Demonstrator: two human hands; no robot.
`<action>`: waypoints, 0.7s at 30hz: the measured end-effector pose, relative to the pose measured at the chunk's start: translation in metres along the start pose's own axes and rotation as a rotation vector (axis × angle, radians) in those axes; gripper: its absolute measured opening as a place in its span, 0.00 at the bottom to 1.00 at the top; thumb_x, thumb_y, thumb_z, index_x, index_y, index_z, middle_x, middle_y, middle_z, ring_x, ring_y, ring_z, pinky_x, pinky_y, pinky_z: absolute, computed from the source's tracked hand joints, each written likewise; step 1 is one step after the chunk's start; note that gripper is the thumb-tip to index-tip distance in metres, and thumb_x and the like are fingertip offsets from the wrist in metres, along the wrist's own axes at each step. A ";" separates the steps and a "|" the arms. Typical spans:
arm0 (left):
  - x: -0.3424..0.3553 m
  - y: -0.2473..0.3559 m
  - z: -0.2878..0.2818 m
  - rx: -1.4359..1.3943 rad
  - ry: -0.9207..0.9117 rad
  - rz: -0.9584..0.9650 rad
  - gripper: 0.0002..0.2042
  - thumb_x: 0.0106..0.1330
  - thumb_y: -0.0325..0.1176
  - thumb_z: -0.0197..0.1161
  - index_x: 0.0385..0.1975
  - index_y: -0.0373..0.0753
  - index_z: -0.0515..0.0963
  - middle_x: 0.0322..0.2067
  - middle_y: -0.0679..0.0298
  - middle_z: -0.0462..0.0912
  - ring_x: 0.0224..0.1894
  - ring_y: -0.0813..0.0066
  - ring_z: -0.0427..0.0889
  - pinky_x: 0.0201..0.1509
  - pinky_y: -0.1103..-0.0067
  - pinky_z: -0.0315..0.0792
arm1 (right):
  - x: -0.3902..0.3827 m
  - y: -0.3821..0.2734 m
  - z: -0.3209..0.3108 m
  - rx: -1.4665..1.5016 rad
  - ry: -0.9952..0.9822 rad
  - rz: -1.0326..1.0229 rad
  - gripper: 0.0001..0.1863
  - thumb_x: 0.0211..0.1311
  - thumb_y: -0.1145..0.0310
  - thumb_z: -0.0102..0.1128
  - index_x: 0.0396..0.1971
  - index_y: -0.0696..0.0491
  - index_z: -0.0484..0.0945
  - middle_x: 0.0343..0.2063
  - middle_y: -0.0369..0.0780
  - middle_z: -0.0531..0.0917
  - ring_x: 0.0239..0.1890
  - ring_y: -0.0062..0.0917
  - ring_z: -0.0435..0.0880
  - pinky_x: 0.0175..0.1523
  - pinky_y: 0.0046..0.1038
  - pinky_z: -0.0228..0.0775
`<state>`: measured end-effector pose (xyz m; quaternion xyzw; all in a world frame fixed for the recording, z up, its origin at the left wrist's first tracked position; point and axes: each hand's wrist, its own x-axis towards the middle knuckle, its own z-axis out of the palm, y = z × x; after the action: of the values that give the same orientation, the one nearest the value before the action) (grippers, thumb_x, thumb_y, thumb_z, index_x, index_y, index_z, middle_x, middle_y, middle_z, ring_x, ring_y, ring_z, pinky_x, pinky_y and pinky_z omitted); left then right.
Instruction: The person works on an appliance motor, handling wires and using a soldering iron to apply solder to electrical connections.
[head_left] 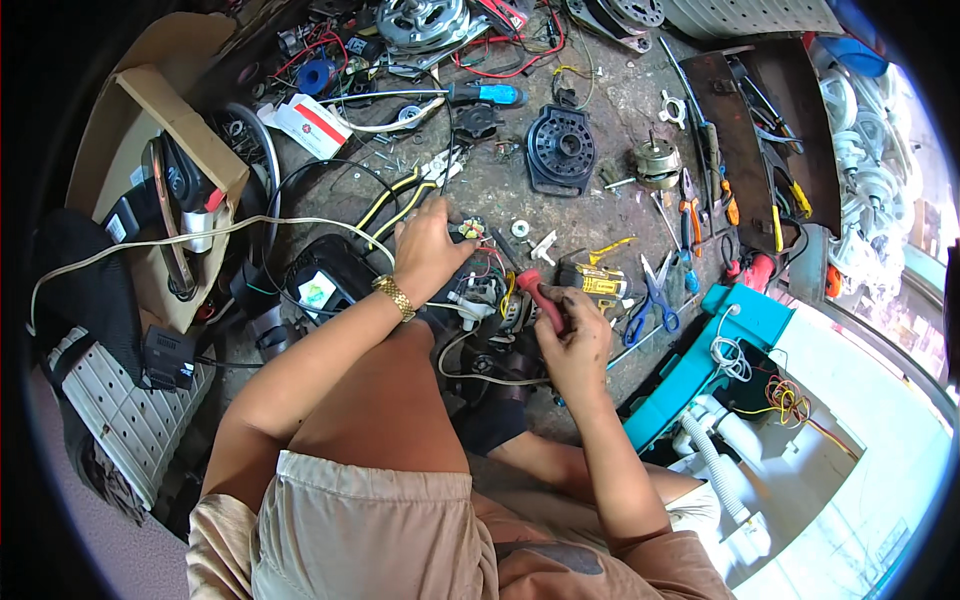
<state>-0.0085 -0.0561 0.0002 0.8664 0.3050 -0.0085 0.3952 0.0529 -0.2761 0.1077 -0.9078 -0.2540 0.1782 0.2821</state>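
My left hand (430, 248), with a gold watch at the wrist, is closed at the fingertips on a small round part (471, 229) with green, white and yellow bits, perhaps a little circuit board. Wrapped in my right hand (578, 348) is a red-handled tool (541, 300). Its dark shaft points up and left toward that part; the tip is too small to make out. Just below lies an opened appliance body (482, 292) with red and yellow wires, partly between my hands. A white washer-like ring (520, 229) and a white plastic piece (543, 246) lie nearby.
Blue scissors (652, 303), a yellow-black drill-like body (592, 283), orange-handled pliers (690, 213) and a teal case (672, 372) are on the right. A round black housing (561, 147) sits ahead. An open cardboard box (178, 110) and a pale cord (210, 228) occupy the left.
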 end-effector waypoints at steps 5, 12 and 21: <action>0.002 0.003 -0.001 0.036 -0.088 -0.054 0.21 0.52 0.40 0.80 0.39 0.36 0.79 0.43 0.54 0.85 0.50 0.52 0.84 0.52 0.57 0.72 | 0.006 -0.016 -0.005 0.023 -0.051 0.061 0.15 0.54 0.70 0.68 0.44 0.52 0.85 0.39 0.42 0.84 0.36 0.42 0.86 0.40 0.38 0.77; 0.002 0.001 0.002 0.009 -0.008 0.006 0.21 0.49 0.40 0.81 0.35 0.34 0.78 0.35 0.51 0.85 0.42 0.49 0.84 0.47 0.60 0.74 | 0.005 -0.013 -0.002 -0.022 -0.014 -0.013 0.16 0.54 0.70 0.67 0.45 0.50 0.86 0.38 0.42 0.84 0.35 0.43 0.86 0.39 0.39 0.77; 0.001 0.000 0.003 0.031 0.014 0.024 0.21 0.48 0.38 0.82 0.34 0.33 0.79 0.35 0.51 0.85 0.41 0.49 0.85 0.47 0.60 0.75 | 0.010 -0.021 -0.003 -0.012 -0.065 0.030 0.15 0.55 0.71 0.66 0.44 0.51 0.86 0.38 0.42 0.84 0.35 0.43 0.86 0.39 0.39 0.77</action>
<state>-0.0072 -0.0578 -0.0028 0.8760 0.2973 -0.0022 0.3797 0.0544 -0.2563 0.1208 -0.9069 -0.2505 0.2102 0.2658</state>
